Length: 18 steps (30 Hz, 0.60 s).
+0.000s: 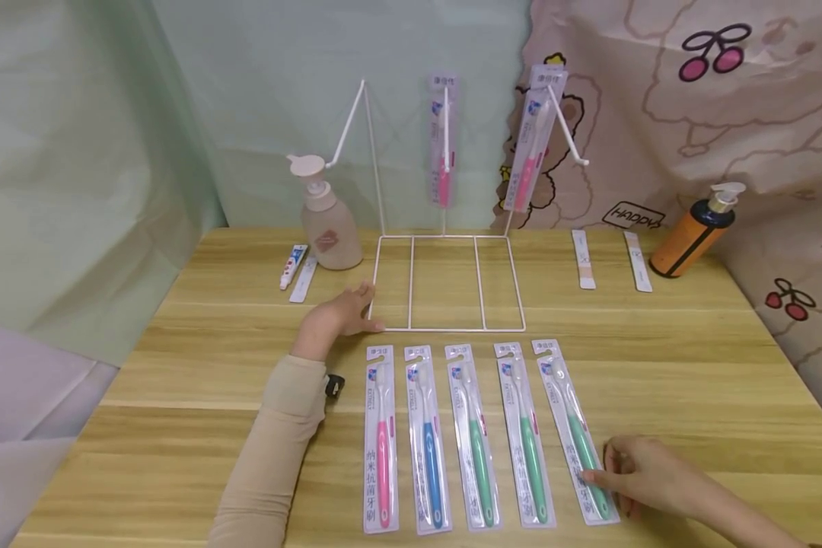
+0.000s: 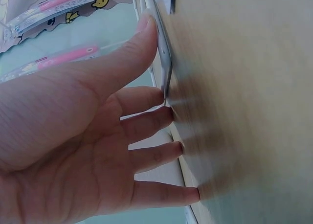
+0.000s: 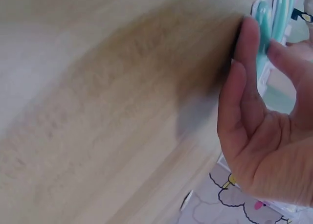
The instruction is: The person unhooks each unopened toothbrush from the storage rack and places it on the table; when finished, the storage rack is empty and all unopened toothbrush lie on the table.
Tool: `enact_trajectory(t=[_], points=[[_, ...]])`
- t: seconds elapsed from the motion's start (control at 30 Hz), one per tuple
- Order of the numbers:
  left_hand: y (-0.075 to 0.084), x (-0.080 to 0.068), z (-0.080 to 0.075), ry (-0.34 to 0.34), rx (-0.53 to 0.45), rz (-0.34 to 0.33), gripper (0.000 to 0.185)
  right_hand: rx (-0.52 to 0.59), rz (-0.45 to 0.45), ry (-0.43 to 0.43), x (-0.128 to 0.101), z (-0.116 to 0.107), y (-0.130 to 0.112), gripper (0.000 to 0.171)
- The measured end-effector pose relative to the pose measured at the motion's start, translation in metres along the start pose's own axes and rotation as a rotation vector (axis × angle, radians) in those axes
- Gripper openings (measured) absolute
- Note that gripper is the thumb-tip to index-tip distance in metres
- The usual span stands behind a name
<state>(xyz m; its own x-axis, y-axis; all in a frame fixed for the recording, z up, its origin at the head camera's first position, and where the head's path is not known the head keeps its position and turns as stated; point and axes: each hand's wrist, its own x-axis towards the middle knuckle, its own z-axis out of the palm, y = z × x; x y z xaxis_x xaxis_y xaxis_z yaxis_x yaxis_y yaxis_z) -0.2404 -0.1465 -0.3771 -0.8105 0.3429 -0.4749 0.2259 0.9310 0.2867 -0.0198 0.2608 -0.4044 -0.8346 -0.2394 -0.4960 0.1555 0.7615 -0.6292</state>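
My left hand (image 1: 345, 312) rests at the left front corner of a white wire display rack (image 1: 452, 330). In the left wrist view its fingers are extended, fingertips at the tabletop and thumb along the wire. My right hand (image 1: 651, 476) pinches the lower right edge of the rightmost packaged green toothbrush (image 1: 574, 426) between thumb and fingers. To its left lie two more packaged green toothbrushes, a blue packaged toothbrush (image 1: 430, 457) and a pink packaged toothbrush (image 1: 382, 457), in a row. Two pink packaged toothbrushes hang on the rack's middle hook (image 1: 447, 129) and right hook (image 1: 567, 125).
A pale pump bottle (image 1: 332, 232) stands behind the left hand, beside a small toothpaste tube (image 1: 292, 268) and a flat white sachet (image 1: 304, 279). At the back right are two more sachets and an orange pump bottle (image 1: 692, 240). The rack's left hook (image 1: 347, 125) is bare.
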Motion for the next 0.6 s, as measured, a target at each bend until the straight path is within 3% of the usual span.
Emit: enact_trajectory(t=[0.1,0.23,0.33,0.5,0.6], points=[[-0.001,0.0,0.0,0.002,0.008,0.005,0.083,-0.045,0.014,-0.012,0.003,-0.007,-0.004,0.037],[-0.001,0.003,0.003,0.005,0.011,0.021,0.083,-0.136,-0.024,0.042,0.011,-0.026,-0.017,0.04],[-0.001,0.004,0.004,0.008,0.012,0.026,0.083,-0.193,-0.112,0.113,0.027,-0.046,-0.033,0.036],[-0.003,0.005,0.003,0.006,0.009,0.022,0.083,-0.132,-0.354,0.182,0.074,-0.078,-0.058,0.018],[-0.004,0.006,0.002,0.004,0.01,0.018,0.083,-0.097,-0.436,0.233,0.104,-0.095,-0.076,0.014]])
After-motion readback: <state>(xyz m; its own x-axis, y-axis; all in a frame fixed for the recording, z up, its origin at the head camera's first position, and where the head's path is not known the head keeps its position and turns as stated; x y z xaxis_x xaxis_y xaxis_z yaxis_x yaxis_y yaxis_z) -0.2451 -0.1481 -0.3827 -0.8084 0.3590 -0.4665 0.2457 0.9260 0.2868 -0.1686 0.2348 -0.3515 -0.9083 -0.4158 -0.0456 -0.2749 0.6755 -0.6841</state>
